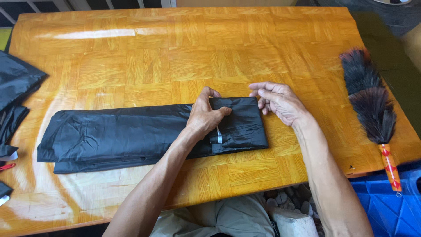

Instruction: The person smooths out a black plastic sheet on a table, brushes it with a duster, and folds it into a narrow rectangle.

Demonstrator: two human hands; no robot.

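Note:
A long folded black fabric piece (118,134) lies across a glossy wooden table (175,52). My left hand (205,115) presses down on its right part, fingers curled over the fold, near a small white tag (218,136). My right hand (277,101) hovers just past the fabric's right end, fingers bent and apart, fingertips close to the upper right corner and holding nothing.
More black fabric (15,87) is piled at the table's left edge, with a small red item (6,166) beside it. A dark feather duster with an orange patterned handle (372,109) lies on the right. A blue plastic crate (390,206) sits below the table's right corner.

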